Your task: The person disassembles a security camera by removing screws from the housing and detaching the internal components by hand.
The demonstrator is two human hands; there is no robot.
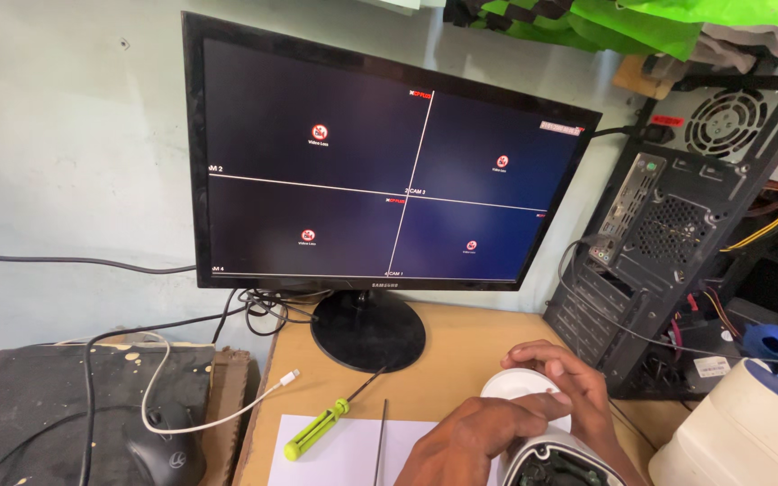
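Both my hands are low in the head view, closed around a white cylindrical camera housing (pixel 517 384). My left hand (pixel 470 441) grips its near side, fingers laid across the white body. My right hand (pixel 574 382) curls over the far side and top. The housing's near end (pixel 556 463) is open and shows dark circuitry inside. A green-handled screwdriver (pixel 317 429) lies on a white sheet of paper (pixel 335 454), left of my hands, beside a thin metal rod (pixel 380 441).
A black monitor (pixel 380 162) on a round stand (pixel 368 328) shows a dark four-way split screen. An open computer case (pixel 677 234) stands at right. A white cable (pixel 218 409), a black mouse (pixel 164 454) and a dark mat (pixel 38 405) lie left.
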